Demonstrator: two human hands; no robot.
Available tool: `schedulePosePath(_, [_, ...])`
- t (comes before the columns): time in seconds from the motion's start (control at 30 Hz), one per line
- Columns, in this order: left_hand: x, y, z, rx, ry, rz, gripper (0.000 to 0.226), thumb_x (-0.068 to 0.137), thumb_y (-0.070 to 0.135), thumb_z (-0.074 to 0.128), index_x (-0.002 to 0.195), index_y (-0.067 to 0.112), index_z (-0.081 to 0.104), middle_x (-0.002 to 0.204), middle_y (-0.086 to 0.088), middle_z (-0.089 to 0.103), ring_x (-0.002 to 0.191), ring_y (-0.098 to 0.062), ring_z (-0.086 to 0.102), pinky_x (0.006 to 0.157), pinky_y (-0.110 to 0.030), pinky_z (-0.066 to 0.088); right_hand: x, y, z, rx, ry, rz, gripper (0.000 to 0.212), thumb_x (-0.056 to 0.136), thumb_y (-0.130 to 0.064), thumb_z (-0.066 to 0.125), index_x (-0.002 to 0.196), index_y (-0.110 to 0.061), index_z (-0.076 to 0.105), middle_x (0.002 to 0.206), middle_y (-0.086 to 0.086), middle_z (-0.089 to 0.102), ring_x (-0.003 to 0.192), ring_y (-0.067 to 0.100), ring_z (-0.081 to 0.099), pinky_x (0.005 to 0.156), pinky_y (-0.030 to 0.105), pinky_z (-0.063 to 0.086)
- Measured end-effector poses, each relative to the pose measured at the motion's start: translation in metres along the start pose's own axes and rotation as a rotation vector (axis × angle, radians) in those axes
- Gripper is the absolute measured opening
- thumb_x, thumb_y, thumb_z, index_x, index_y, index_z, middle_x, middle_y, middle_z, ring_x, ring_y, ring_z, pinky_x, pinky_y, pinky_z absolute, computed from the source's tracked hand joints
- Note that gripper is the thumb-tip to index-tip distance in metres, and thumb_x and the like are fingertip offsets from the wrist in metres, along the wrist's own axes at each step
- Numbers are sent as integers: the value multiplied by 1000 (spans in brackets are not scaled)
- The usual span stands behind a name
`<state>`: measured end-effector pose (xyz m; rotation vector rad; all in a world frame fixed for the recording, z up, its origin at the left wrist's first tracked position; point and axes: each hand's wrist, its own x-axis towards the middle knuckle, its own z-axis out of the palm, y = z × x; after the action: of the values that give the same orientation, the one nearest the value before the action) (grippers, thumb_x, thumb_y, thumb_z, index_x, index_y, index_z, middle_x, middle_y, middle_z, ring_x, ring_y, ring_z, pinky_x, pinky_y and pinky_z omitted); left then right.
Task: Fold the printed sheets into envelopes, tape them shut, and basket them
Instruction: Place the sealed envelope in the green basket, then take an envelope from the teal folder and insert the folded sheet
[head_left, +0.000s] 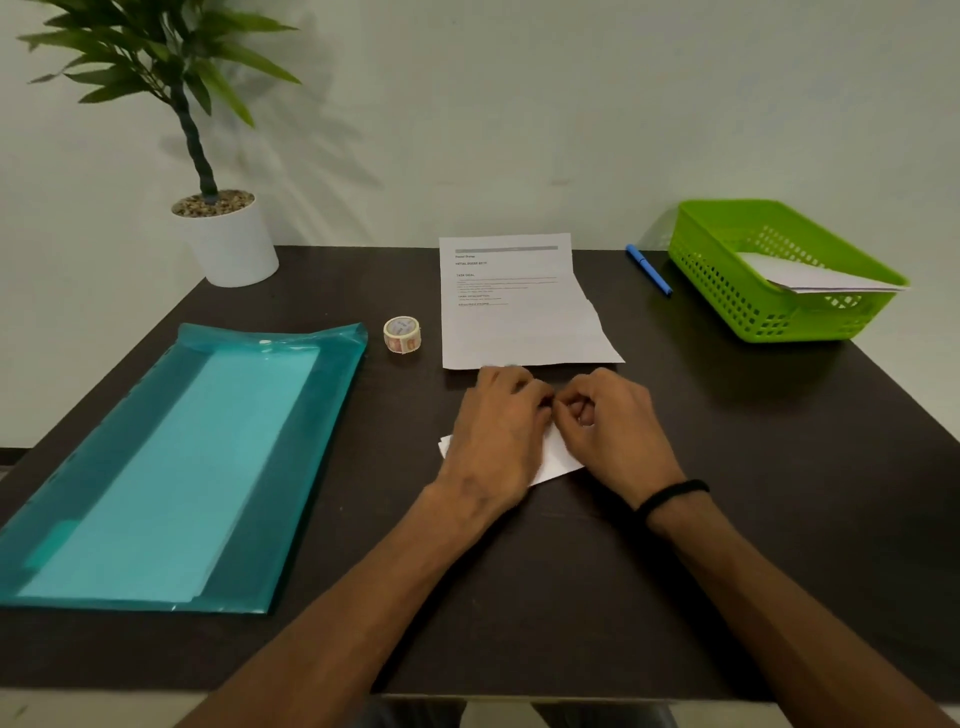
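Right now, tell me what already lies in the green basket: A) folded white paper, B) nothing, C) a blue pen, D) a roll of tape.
A: folded white paper rests inside the green basket, while the tape roll and blue pen lie on the table outside it.

Two bare forearms, no sleeves anywhere along their visible length. Thin black band (670, 496) round the right wrist, plain, snug, no dial or marking to be made out. Left wrist bare. No rings or gloves visible on left hand (493, 431) or right hand (610, 421). Dark trouser fabric just visible at bottom edge.
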<state>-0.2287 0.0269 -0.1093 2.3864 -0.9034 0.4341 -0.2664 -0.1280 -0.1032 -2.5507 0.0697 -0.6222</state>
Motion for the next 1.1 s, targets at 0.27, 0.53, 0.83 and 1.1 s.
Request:
schedulePosePath(0.27, [-48,21,-25,230,-481,-148,70,108,55,14,164,18,-7,172,-1,-12,158,-17,-14,128,-46,-9,3,0,-11,-42,22,193,9,94,-14,71,87,-10,75,76,1,69,64,9,57,72,17,49])
schedulePosePath(0.53, [-87,-3,-81,242,-622,-215,76,106,62,15,164,18,-8,172,-1,-15,158,-18,-14,129,-47,-4,11,0,-28,-13,84,442,17,89,-6,64,78,-4,76,73,11,69,82,30,66,81,27,48])
schedulePosePath(0.83, [-81,-93,-162,131,-6,-298,37,104,44,48,127,24,70,127,-2,71,119,-23,60,102,-43,50,24,-106,17,-47,32,-102,7,92,-11,70,95,-9,76,96,10,73,86,25,66,85,38,54])
schedulePosePath(1.1, [-107,-185,-153,325,-15,-528,55,103,55,42,146,22,52,155,-12,43,145,-33,34,120,-57,26,67,-216,115,-149,-390,-491,22,100,-19,57,106,-5,73,111,13,73,104,32,66,93,44,51])
